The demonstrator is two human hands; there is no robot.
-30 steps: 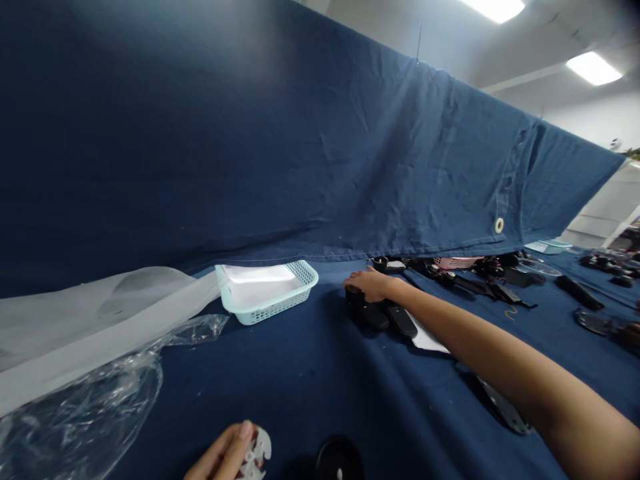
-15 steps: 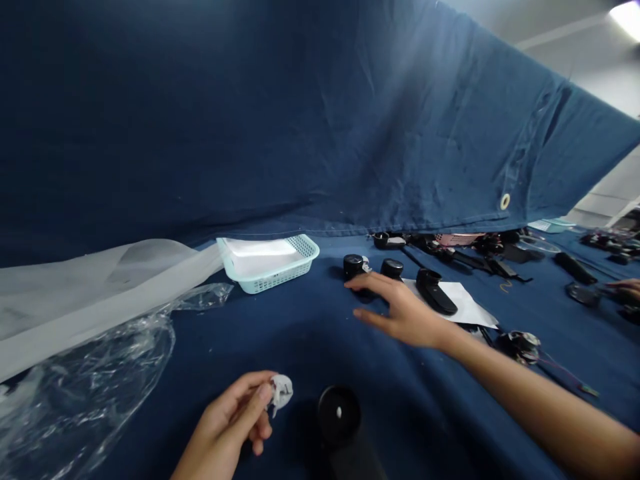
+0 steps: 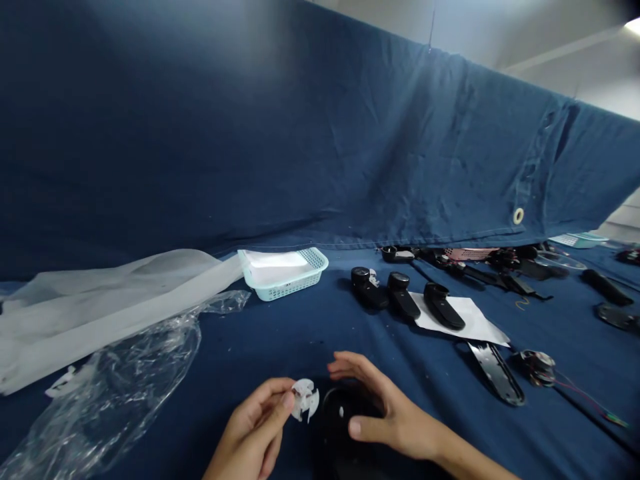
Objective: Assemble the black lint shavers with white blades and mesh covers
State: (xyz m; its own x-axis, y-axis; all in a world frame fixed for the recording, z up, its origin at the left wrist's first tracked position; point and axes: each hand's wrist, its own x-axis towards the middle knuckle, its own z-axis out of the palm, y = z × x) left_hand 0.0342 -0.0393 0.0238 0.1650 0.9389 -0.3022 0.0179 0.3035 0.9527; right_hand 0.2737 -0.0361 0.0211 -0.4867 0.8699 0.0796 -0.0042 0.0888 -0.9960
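Observation:
My left hand (image 3: 257, 427) pinches a small white round plastic piece (image 3: 305, 400) with notched edges between thumb and fingertips. Just right of it, a black housing with a round cup-shaped end (image 3: 333, 427) lies on the blue cloth, a small white spot inside the cup. Over that cup arches my right hand (image 3: 383, 407), fingers and thumb apart, with nothing held in it. Whether its fingers touch the housing, I cannot tell. Part of the housing is hidden behind this hand, and its lower end is dark.
Three similar black housings (image 3: 404, 297) stand beyond, partly on white paper (image 3: 473, 317). A black shell (image 3: 497, 373) and a motor-like part with wires (image 3: 539, 367) lie to the right. A light-blue basket (image 3: 285, 288) stands behind; clear plastic film (image 3: 135, 373) spreads left.
My right hand has come back from the far black housings to the near one. My left hand, still holding the white piece, has shifted right, closer to it.

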